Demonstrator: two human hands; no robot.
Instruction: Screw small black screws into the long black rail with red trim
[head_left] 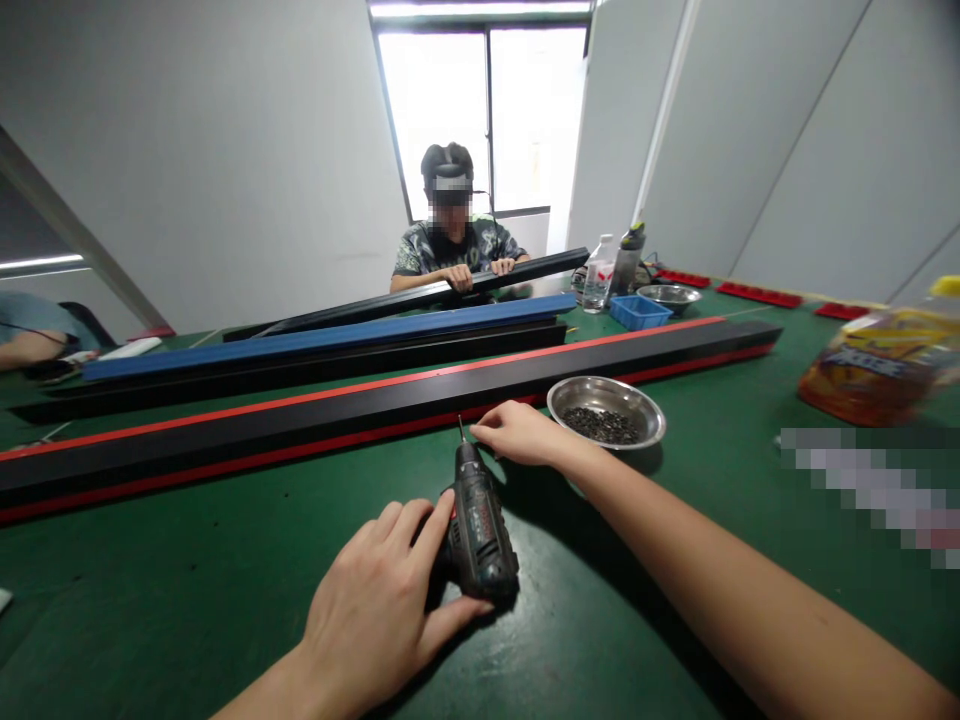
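My left hand (375,580) is wrapped around a black cordless drill (481,535), whose bit points away from me toward a long black bar with red edges (352,400). Beside the bit's tip, the fingers of my right hand (516,432) are pinched together. Whatever they hold, if anything, is too small to make out. Just right of that hand stands a round metal bowl (651,425) with many small dark screws (604,425) in it. The bar lies across the green table (247,600), just beyond the drill bit.
Behind the bar lie a blue strip (337,338) and black strips (315,368). A co-worker (450,245) across the table holds another black strip. Toward the right are a blue basket (640,312), a water bottle (598,275) and a large bottle of orange liquid (870,365).
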